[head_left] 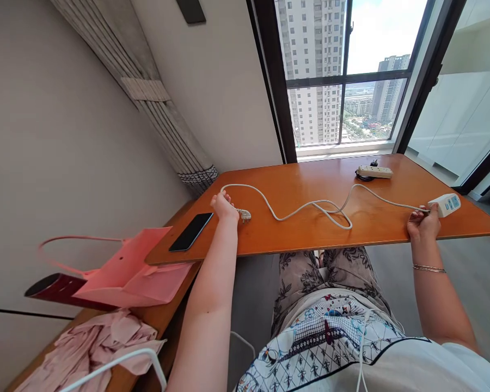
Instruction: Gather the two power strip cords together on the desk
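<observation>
Left hand (224, 204): we are holding its fingers curled mostly closed around the white cord (278, 219), right behind the white plug (245, 215), which is showing just right of our wrist.
Right hand (423, 222): we are gripping the left end of the white power strip (446, 205), fingers bent round where the cord is joining it; whether the strip is touching wood, we are unable to tell.
Orange tabletop (298, 177): its near edge is passing beneath our left forearm (212, 283); wood is showing between cord and far edge, giving us room there, while the right corner is lying just beyond the strip.
Cord run: it is looping across the middle, between our hands.
Black phone (191, 232): it is lying close to the left edge.
Pink bag (126, 272): it is crowding that edge from outside.
Beige power strip (374, 172): it is resting far right.
Lettering: any print on either strip is looking too small for us.
</observation>
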Demonstrator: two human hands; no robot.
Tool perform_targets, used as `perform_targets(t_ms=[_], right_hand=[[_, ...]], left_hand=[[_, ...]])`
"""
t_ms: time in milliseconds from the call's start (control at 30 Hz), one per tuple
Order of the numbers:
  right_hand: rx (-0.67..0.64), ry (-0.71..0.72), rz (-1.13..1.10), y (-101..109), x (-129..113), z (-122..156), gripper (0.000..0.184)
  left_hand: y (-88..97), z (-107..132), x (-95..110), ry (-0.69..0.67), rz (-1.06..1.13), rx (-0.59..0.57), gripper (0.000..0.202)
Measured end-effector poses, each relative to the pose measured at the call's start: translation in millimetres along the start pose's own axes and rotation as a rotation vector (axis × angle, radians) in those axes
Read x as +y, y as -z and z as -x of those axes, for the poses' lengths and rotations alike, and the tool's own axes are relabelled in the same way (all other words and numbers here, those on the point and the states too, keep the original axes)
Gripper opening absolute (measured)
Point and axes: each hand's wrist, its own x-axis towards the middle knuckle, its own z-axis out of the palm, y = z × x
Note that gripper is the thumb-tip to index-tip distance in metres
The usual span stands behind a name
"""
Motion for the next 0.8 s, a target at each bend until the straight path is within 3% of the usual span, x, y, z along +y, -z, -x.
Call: perform_targets(t_ms=[67, 167, 300, 433, 500, 567, 633, 733, 800], right_hand=[[-0.004, 0.007, -0.002, 1, 2, -1, 0.025], [-0.062, 0.018, 0.018, 3, 3, -4, 0.024], [-0.075, 0.009, 0.025, 3, 3, -3, 0.024], [-0.029, -0.011, -0.019, -1, 2, 3, 0.021], [-0.035, -0.014, -0.015, -2, 1, 5, 0.021], [-0.046, -0.02, -0.004, -3, 1, 7, 0.022], [-0.042, -0.03, -0.004, -3, 1, 7, 0.021], [-0.051, -0.028, 0.005, -1, 2, 5, 0.02], [-0.071, -0.004, 0.028, 0, 3, 3, 0.024]], left_hand=[[-14.5, 14, -1, -0.123, -0.228, 0.153, 0.024], [-42.4, 39, -7, -0.263, -0.43, 0.082, 0.047], [-79.4, 71, -25, -0.374, -0.585, -0.254, 0.039], [-101.9, 94, -45, -0.457, -0.88, -0.766, 0.042], [-106.3, 100, -49, -0.457, -1.001, -0.872, 0.04], [-107.8, 101, -48, -0.41, -1.01, -0.873, 0.025], [-107.3, 95, -43, -0.284, -0.844, -0.803, 0.01], [-103.4, 76, -28, -0.011, -0.411, -0.55, 0.02], [-97.2, 60, -17, 0.046, -0.266, -0.411, 0.026]])
